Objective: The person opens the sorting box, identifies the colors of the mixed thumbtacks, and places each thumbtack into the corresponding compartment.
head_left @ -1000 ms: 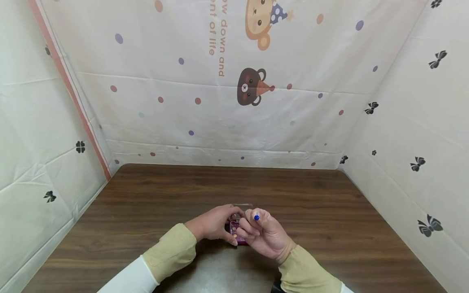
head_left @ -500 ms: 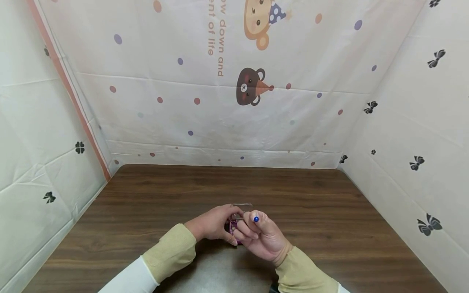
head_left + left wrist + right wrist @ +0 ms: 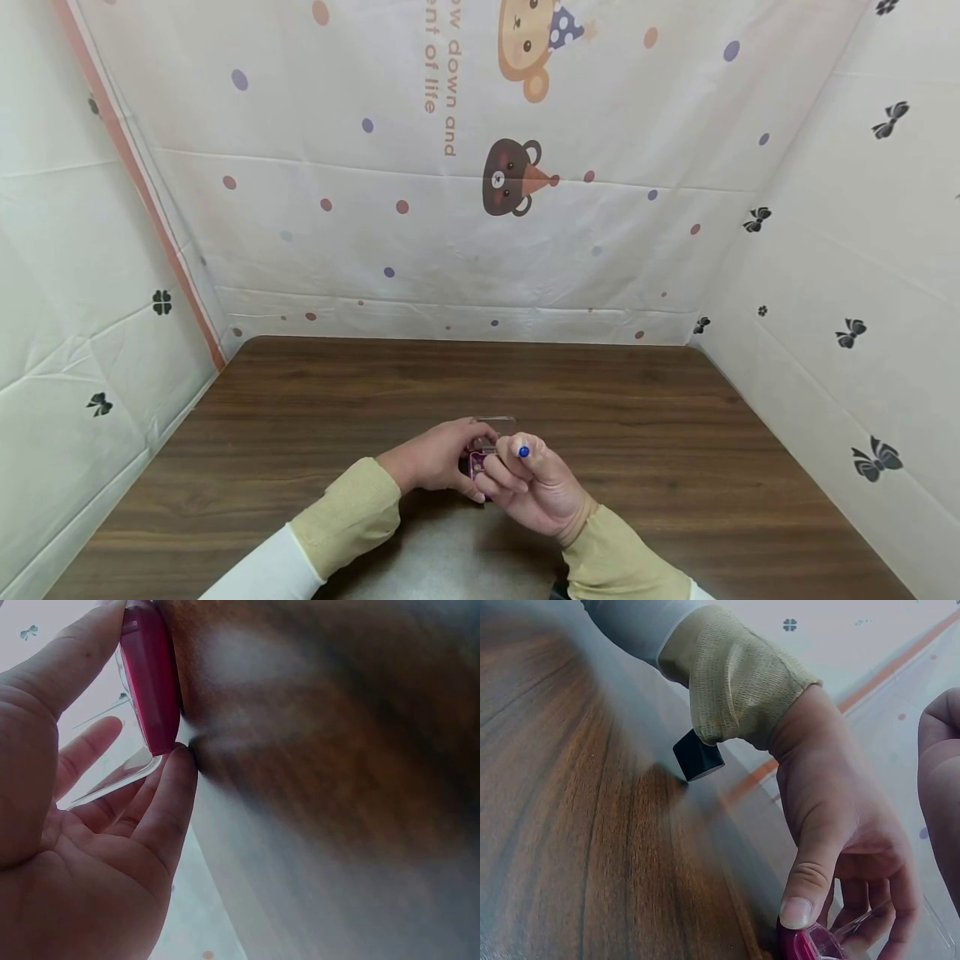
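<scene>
A small magenta case point(image 3: 477, 463) with its clear lid point(image 3: 497, 419) raised stands at the near part of the table. My left hand point(image 3: 435, 457) grips it, thumb on one side and fingertips on the other; the left wrist view shows the case's magenta side point(image 3: 152, 682) between them. Over the case's right part, my right hand point(image 3: 542, 490) pinches a slim tool whose round blue end point(image 3: 523, 452) points up at the head camera. The rest of that tool is hidden by the fingers, so I cannot tell its kind. Curled right fingers also cover much of the case's inside.
The brown wood-grain table point(image 3: 337, 392) runs back to a patterned curtain point(image 3: 450, 250), with more curtain on both sides. A grey shiny surface point(image 3: 450, 554) lies at the near edge. A small black block point(image 3: 697, 756) shows by the left sleeve.
My right hand has shifted slightly left and down with the blue-ended tool, covering more of the case. The left hand keeps its grip in the same place.
</scene>
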Tool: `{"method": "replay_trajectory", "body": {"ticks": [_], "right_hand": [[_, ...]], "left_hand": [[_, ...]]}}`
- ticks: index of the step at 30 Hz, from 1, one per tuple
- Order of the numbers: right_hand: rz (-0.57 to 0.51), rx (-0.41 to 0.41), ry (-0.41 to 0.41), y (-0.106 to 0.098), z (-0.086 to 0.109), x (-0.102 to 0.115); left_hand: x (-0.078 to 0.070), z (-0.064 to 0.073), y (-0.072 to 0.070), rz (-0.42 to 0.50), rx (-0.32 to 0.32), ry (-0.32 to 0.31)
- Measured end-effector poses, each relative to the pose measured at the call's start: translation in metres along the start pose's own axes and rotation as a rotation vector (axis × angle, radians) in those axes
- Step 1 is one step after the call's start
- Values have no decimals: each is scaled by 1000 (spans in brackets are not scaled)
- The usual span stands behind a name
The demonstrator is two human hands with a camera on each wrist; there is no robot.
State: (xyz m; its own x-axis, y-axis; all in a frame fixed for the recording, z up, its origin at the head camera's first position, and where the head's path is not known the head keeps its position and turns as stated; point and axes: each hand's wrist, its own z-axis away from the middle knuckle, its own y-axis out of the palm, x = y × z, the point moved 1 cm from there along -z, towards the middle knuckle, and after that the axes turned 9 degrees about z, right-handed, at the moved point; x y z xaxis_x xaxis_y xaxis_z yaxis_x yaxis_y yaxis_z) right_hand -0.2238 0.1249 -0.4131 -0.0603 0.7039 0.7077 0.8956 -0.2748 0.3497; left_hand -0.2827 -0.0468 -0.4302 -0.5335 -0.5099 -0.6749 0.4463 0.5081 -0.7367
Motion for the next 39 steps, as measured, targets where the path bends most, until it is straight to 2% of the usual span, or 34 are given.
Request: {"method": "replay_trajectory", "body": {"ticks": [5,8,11,15,22,27,32,36,39], "right_hand": [[5,-10,11,-2,1,-1],[24,-55,36,-5,3,-1],[55,-143,63,-8,7,1],[163,-285,114,-13,13,4],[347,-585,310,-20,19,7],[529,-750,457,-23,21,8],[758,-827,600,-24,21,7],[1015,-809,659,-22,19,8],[1217,-737,680,-20,18,11]], "left_hand": [[-2,2,0,0,-10,13],[-3,2,-1,-3,-9,-8],[-5,2,-1,-16,-5,-32],[-6,2,-1,-27,2,-49],[-4,1,0,-34,-8,-36],[-4,0,0,-42,-8,-44],[-4,0,0,-35,22,-84],[-3,0,0,-30,28,-79],[-1,0,0,-31,28,-65]]}}
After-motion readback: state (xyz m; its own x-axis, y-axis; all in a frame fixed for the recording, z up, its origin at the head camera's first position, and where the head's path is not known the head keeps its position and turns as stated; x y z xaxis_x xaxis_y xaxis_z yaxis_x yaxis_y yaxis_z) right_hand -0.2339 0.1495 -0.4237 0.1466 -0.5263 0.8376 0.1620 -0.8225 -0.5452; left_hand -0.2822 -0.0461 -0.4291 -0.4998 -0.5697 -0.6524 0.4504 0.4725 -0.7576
